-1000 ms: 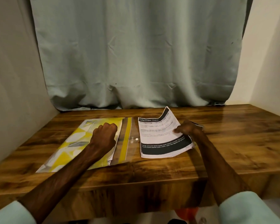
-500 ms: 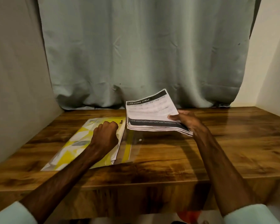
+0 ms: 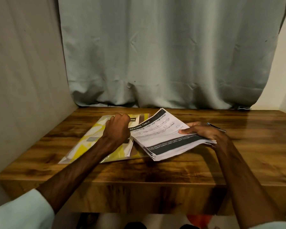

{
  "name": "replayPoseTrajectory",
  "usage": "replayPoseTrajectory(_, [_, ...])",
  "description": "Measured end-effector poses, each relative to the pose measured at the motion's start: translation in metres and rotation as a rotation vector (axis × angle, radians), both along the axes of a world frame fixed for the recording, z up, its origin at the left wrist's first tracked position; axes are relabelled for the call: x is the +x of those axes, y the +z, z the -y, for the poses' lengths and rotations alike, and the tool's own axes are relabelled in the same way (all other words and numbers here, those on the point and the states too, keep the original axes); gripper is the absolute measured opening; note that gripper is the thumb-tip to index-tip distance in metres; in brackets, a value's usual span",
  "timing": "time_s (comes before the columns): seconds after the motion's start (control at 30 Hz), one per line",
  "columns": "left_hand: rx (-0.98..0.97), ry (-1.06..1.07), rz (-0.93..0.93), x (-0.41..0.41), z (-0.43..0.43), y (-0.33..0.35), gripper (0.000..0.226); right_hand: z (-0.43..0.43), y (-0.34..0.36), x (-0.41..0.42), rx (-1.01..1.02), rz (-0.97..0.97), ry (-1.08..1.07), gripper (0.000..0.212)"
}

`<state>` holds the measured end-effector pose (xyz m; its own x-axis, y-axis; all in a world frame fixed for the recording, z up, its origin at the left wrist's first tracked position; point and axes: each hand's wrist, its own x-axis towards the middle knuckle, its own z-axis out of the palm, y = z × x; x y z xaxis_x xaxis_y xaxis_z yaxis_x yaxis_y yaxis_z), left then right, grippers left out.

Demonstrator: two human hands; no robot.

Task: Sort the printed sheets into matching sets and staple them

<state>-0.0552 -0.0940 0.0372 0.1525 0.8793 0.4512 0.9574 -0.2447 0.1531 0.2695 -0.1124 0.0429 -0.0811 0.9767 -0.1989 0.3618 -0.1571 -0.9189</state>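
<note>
At desk, seen from the person's side.

Left hand point(image 3: 117, 128): fingers curled into a fist, knuckles down on the folder point(image 3: 89, 139), forearm stretched straight out over the desk point(image 3: 238, 162). Nothing shows inside the fist.

Right hand point(image 3: 203, 131): grips the right edge of the sheets point(image 3: 163, 142), thumb on the top page, fingers curled underneath. The wrist is low, just above the wood.

Sheets: one thick stack, edges fanned at the near corner, with black bands at the head and foot of the top page. It is tilted, with the far corner raised. The near corner is at or just above the desk; contact cannot be told. Its left part overlaps the folder's right strip, just beside the left fist.

Folder: clear plastic, flat on the left of the desk, with yellow-and-white patterned pages inside.

Pen point(image 3: 216, 127): on the desk just behind the right hand.

Curtain point(image 3: 155, 55): hangs behind the desk.

Change from half a second ago: the stack was held up clear of the desk, level with the curtain hem. It is now lower and nearer the person. The left fist has stayed on the folder.
</note>
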Motion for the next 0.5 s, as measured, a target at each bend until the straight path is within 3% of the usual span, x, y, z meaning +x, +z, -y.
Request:
replayPoseTrajectory(0.17, [-0.012,-0.048,-0.024,-0.004,0.002,0.003,0.036,-0.031,0.002,-0.038,-0.027,-0.038,-0.182,0.045])
replayPoseTrajectory(0.33, [-0.009,-0.099,-0.026,-0.010,-0.002,0.003,0.036,-0.036,0.002,-0.080,0.139,-0.090,-0.315,0.015])
replayPoseTrajectory(0.5, [-0.011,-0.081,-0.054,-0.008,-0.001,-0.001,0.033,-0.041,-0.031,-0.119,0.257,-0.181,-0.394,0.012])
